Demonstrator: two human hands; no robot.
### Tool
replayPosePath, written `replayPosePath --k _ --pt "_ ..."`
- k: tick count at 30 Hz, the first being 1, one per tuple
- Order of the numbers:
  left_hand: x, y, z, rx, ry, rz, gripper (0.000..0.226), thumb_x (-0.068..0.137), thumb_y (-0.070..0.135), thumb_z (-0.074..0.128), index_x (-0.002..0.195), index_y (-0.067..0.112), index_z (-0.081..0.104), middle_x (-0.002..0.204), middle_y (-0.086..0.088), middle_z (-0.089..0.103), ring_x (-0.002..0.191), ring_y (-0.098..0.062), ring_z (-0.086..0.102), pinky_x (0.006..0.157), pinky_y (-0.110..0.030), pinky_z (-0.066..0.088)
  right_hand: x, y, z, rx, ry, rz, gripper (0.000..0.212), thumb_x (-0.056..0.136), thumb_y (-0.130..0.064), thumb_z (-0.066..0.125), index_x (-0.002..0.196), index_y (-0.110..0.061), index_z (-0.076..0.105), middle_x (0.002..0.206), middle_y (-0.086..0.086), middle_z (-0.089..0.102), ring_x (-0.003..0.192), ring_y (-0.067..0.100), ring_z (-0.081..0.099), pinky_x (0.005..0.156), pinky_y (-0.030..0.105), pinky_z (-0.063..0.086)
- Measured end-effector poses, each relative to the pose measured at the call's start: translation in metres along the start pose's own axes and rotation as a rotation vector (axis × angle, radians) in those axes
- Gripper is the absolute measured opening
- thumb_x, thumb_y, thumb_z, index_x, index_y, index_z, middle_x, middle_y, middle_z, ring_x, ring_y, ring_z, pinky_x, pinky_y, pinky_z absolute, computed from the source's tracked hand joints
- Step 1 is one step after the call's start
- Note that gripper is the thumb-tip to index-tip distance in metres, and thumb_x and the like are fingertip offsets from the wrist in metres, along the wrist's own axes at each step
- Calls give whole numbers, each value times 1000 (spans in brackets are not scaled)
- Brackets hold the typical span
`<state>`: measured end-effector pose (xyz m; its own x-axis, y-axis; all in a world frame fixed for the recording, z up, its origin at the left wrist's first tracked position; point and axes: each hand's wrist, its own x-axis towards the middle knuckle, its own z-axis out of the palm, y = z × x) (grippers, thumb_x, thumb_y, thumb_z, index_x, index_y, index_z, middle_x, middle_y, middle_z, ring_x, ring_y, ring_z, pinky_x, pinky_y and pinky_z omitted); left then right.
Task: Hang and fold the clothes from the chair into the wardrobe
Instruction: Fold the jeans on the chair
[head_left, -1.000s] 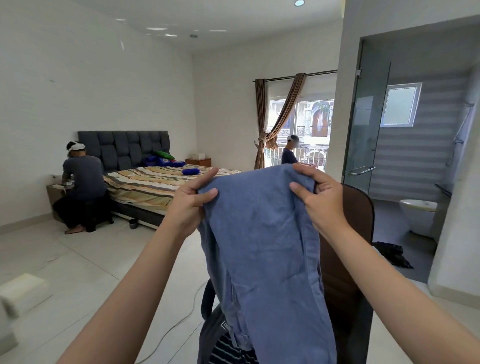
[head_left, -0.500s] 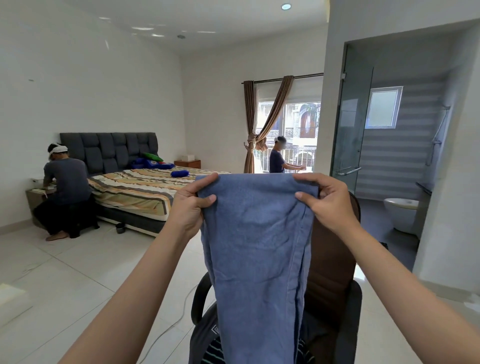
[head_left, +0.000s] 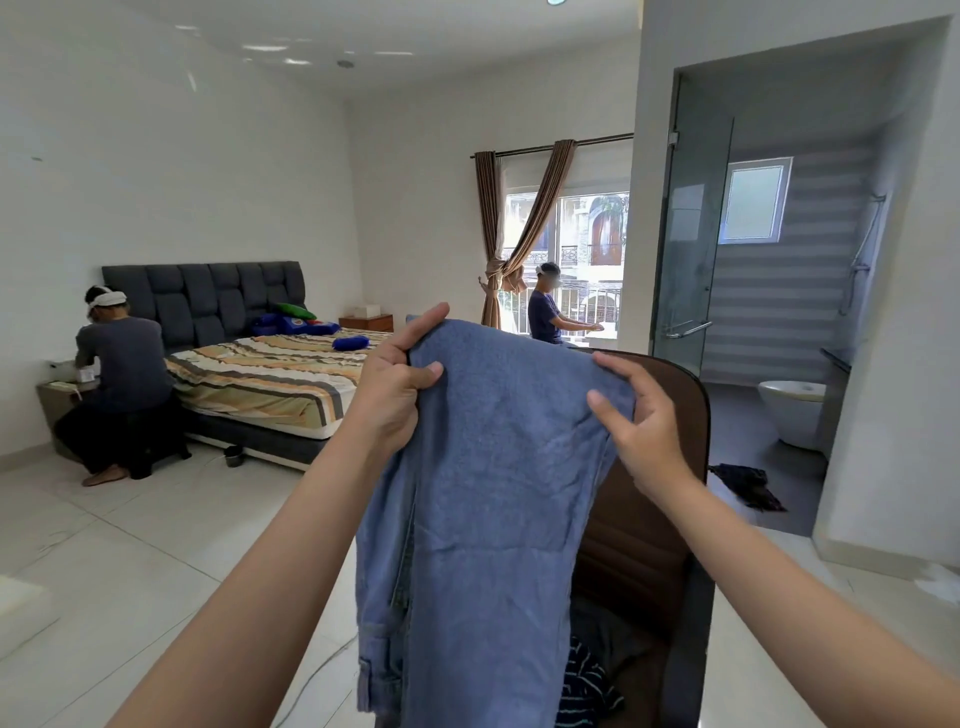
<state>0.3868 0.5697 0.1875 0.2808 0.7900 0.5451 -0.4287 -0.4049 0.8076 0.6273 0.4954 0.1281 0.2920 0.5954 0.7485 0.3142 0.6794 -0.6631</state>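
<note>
A pair of blue jeans (head_left: 488, 493) hangs in front of me, held up by its top edge. My left hand (head_left: 395, 384) grips the left corner of that edge. My right hand (head_left: 641, 415) pinches the right corner, slightly lower. Behind the jeans stands a brown chair (head_left: 660, 519). A dark striped garment (head_left: 587, 686) lies on its seat, partly hidden by the jeans. No wardrobe shows in this view.
A bed (head_left: 270, 384) stands at the left with a person (head_left: 119, 384) crouched beside it. Another person (head_left: 545, 312) stands at the window. A glass door (head_left: 685, 249) opens to a bathroom with a toilet (head_left: 789, 410) and a dark cloth (head_left: 748, 483) on its floor.
The top edge of the jeans has tilted: my left hand sits higher, my right hand has dropped and moved right. The view has shifted slightly.
</note>
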Motion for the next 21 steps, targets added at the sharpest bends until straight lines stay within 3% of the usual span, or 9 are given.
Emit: replayPosePath --k 4,9,13,16,18,21 --pt "1 -3 -3 12 5 -8 68 75 -28 41 115 23 62 134 -1 54 119 -11 51 82 -12 48 -18 8 10 -73 -45 -24 40 84 3 67 120 -15 61 122 -10 61 116 2 57 98 17 45" --pt "2 1 -17 -10 75 -8 65 78 -27 41 117 21 61 133 3 54 127 -14 46 100 -24 44 -10 -6 23 -86 -13 -25 32 79 6 71 90 -25 72 86 -21 72 91 -2 67 84 11 48" --pt "-4 1 -32 -60 101 -2 62 78 -25 46 116 21 63 131 0 56 127 -20 49 104 -35 43 12 -31 32 -25 -40 -84 33 82 8 66 102 -17 68 99 -13 68 95 -7 63 86 9 46" --pt "-14 -2 -40 -92 52 20 68 77 -22 51 126 25 55 138 1 51 127 -17 49 93 -25 50 26 -45 36 -48 -104 -132 36 83 8 65 109 -17 65 108 -12 66 103 -5 61 93 11 44" --pt "-20 -4 -43 -120 -14 18 77 70 -15 67 129 33 52 142 3 47 127 -15 49 90 -23 51 34 -50 36 -37 -145 -127 40 81 7 68 113 -17 64 114 -8 66 108 0 61 96 17 46" --pt "-19 -6 -45 -10 9 48 75 65 -12 71 118 40 62 141 9 47 132 -16 43 103 -33 44 40 -52 35 -51 -180 -119 46 78 6 72 115 -20 64 120 -4 64 114 8 60 99 24 47"
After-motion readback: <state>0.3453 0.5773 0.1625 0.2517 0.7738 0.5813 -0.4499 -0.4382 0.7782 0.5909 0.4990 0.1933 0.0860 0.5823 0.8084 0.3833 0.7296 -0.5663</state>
